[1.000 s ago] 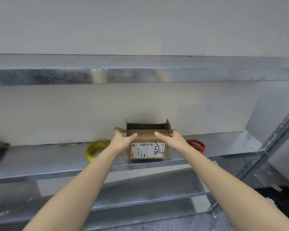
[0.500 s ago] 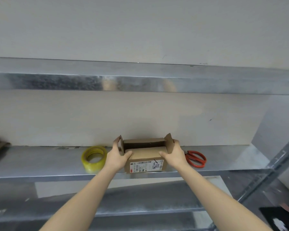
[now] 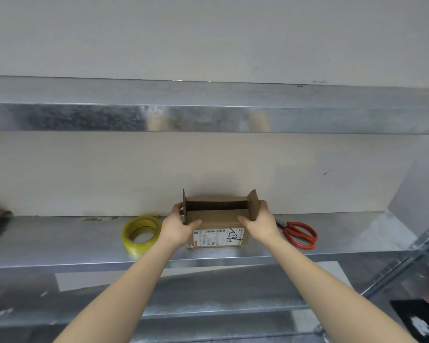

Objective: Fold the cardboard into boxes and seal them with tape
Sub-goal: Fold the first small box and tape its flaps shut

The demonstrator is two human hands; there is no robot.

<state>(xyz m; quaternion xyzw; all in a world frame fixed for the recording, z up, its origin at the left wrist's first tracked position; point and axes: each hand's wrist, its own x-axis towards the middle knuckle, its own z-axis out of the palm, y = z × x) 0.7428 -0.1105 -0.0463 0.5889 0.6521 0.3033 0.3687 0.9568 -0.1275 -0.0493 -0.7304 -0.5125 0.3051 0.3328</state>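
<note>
A small cardboard box (image 3: 218, 219) stands on the metal shelf (image 3: 60, 243), close to the wall, with its long axis running left to right across the view. It is held at both ends. The left hand (image 3: 177, 227) is curled round the left end, its thumb laid on the near flap (image 3: 216, 216) and its fingers tucked behind the upright left end flap (image 3: 184, 206). The right hand (image 3: 260, 225) is wrapped round the right end in the same way, beside the upright right end flap (image 3: 253, 204). Each grip is thus closed on the box, and nothing else is held. The near flap is judged to be pressed down over the opening, while the rear part is left uncovered as a dark slot; whether a far flap stands behind it cannot be told. The tape roll (image 3: 140, 233) lies on the shelf just beside the left wrist, and the red scissors (image 3: 300, 233) lie near the right hand. The coming move is judged to turn on this layout: the two end flaps sit at the fingertips, one at each end of the long axis, the tape is nearer the left hand, and the scissors are nearer the right.
</note>
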